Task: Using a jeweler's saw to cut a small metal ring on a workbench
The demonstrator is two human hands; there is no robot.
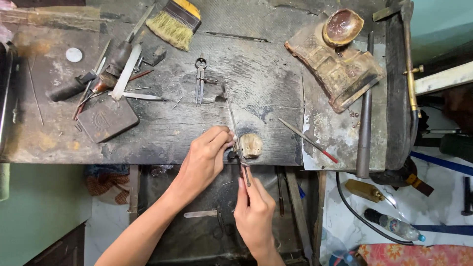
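My right hand (254,209) grips the handle end of a long thin file (233,123) that runs up and away across the bench. My left hand (204,157) pinches a small dark piece against a rounded wooden peg (251,145) at the front edge of the dark worn workbench (256,74). The file crosses just beside my left fingertips. The small piece is mostly hidden by my fingers.
A pair of dividers (200,79), a brush (176,22), a cluster of files and gravers (106,74), a flat metal block (107,119), a brown block with a bowl (337,51), a red-tipped rod (308,140) and a steel mandrel (365,113) lie on the bench. A tray (197,236) hangs below.
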